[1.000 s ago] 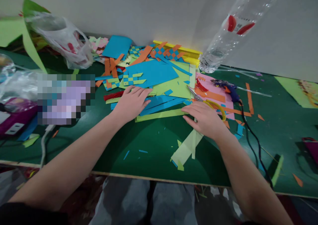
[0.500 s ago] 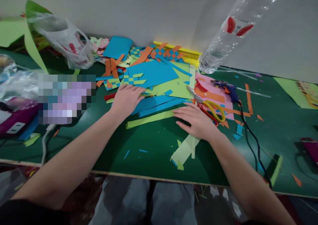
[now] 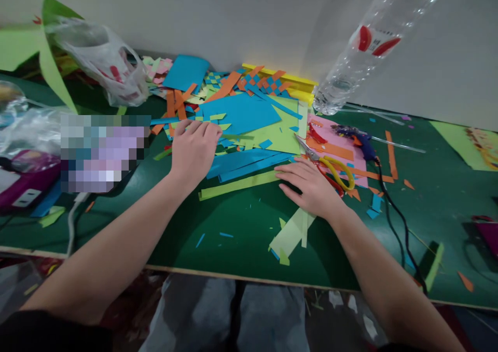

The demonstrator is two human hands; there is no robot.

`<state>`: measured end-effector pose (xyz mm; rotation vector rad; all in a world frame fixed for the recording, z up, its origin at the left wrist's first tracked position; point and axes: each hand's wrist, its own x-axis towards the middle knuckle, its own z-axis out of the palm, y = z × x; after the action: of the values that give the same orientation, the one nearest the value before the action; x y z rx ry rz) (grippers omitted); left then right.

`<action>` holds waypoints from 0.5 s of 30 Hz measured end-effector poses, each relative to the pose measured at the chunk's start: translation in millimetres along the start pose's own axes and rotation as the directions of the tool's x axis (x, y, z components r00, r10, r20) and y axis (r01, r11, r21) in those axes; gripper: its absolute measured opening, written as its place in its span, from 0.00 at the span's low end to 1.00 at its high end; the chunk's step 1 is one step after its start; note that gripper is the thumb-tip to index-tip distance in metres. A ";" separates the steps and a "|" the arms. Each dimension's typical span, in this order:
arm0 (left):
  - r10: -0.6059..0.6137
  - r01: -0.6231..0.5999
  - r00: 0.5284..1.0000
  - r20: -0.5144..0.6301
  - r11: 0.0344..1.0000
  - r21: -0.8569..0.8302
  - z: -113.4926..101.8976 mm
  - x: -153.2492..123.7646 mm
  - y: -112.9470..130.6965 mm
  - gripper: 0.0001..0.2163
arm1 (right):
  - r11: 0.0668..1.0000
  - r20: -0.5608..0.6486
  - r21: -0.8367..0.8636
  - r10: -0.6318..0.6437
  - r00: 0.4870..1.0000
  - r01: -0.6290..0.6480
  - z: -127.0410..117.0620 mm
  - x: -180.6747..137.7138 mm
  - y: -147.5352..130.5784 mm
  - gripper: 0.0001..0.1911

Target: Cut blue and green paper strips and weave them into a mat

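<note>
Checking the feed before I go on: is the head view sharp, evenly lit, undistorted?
Head view: light soft and even, faint arm shadow on the green table; wide-angle stretch bends the plastic bottle at top right; a pixelated block hides things at left; left hand slightly soft, right hand and scissors sharp.

Pixelated patch (image 3: 103, 152) on the left: we can't identify it. Clear bottle (image 3: 361, 46) runs off the top edge. Left hand (image 3: 192, 150) hides whatever its fingers (image 3: 196, 129) touch in the paper pile (image 3: 243, 114). Purple item (image 3: 488, 233) clipped at right edge.
</note>
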<state>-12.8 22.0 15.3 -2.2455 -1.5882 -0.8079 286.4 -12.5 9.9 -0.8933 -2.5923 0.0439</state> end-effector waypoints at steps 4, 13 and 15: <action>-0.102 0.100 0.994 -0.025 0.992 -0.079 -8.7 -1.6 7.1 0.13 | 0.999 -0.033 -0.048 0.011 0.999 -0.012 -2.1 0.1 -1.4 0.15; -0.092 0.110 0.993 0.068 0.934 -0.339 -10.0 -6.6 24.7 0.13 | 0.997 0.008 -0.046 0.057 0.998 -0.057 1.5 7.3 -21.2 0.23; -0.044 0.071 0.996 0.083 0.930 -0.360 -8.2 -7.3 26.1 0.13 | 0.997 0.024 -0.064 0.051 0.998 -0.050 4.2 10.9 -26.5 0.24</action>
<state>7.3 2.6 20.1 -2.5134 -1.6565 -1.1283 261.4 -26.6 14.1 -0.9870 -2.6082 -0.0134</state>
